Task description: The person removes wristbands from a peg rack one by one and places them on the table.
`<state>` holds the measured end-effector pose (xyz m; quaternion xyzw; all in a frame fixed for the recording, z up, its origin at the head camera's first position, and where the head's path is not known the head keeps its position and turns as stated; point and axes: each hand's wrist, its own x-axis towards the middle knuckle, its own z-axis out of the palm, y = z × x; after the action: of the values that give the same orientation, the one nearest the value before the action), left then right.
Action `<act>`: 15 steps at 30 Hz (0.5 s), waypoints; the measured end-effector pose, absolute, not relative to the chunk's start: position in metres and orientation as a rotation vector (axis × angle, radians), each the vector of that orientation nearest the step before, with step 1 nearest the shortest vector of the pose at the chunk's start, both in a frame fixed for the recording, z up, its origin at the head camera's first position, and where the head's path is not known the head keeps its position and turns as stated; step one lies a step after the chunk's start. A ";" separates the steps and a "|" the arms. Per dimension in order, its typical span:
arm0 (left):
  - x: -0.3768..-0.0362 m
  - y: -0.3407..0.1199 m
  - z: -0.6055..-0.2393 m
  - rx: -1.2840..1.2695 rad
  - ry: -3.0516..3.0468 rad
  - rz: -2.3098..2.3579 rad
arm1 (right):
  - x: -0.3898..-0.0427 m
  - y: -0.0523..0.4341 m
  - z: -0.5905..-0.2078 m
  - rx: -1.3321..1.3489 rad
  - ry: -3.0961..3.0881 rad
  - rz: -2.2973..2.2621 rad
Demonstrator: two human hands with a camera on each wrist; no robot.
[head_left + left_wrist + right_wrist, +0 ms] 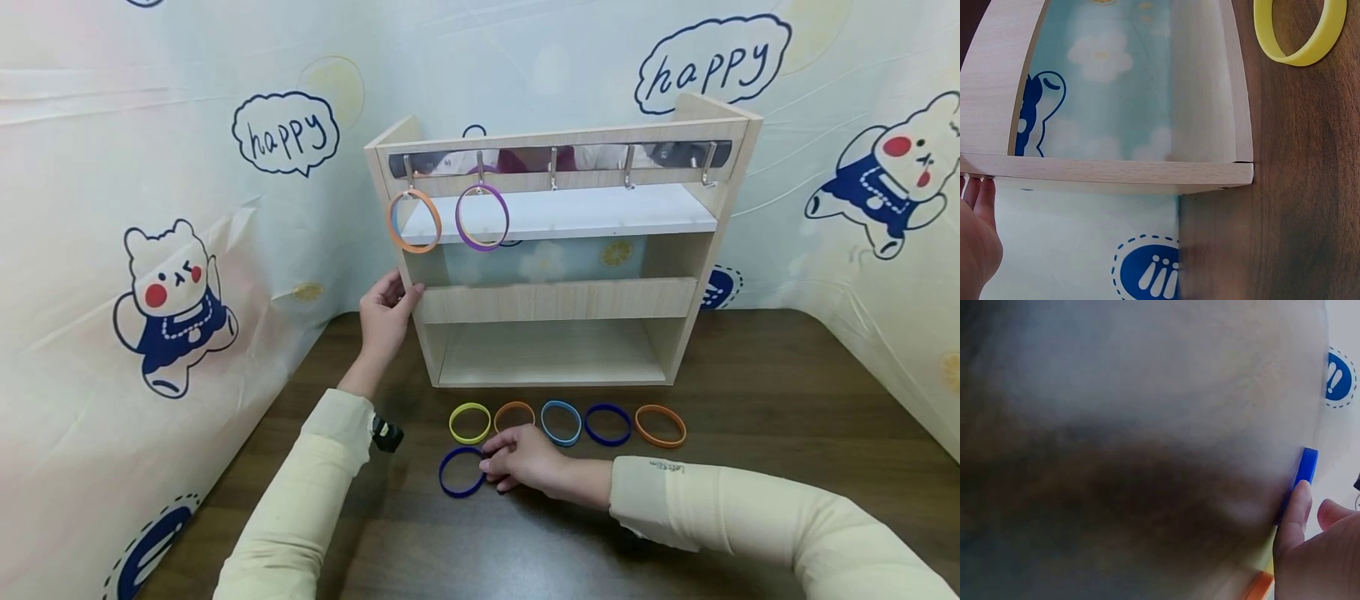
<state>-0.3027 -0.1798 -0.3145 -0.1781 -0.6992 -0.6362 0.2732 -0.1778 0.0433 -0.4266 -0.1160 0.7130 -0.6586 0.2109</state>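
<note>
My left hand (386, 317) rests against the left side panel of a pale wooden shelf (555, 304). Its fingertips (986, 182) press on the panel's outer face, the thumb at the front edge. On the table, my right hand (528, 458) touches the right edge of a dark blue silicone wristband (442, 479). One finger lies along the blue band (1308, 464) in the right wrist view, with the thumb apart from it. An orange wristband (437, 229) hangs on the leftmost hook, a blue one partly hidden behind it. A purple wristband (507, 221) hangs from the second hook.
Behind the right hand lies a row of wristbands: yellow (452, 427), orange (516, 405), light blue (577, 425), dark blue (628, 427) and orange (682, 429). Several metal hooks (553, 167) line the shelf's top rail. A printed cloth (180, 75) surrounds the brown table (787, 400).
</note>
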 end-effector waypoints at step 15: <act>-0.303 -0.181 -0.314 -0.478 -1.899 -1.697 | -0.192 0.053 -0.401 -0.502 2.112 -1.848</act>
<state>-0.3029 -0.1806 -0.3145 -0.1774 -0.7054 -0.6302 0.2716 -0.1923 0.0535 -0.4008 -0.1742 0.7330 -0.6414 0.1447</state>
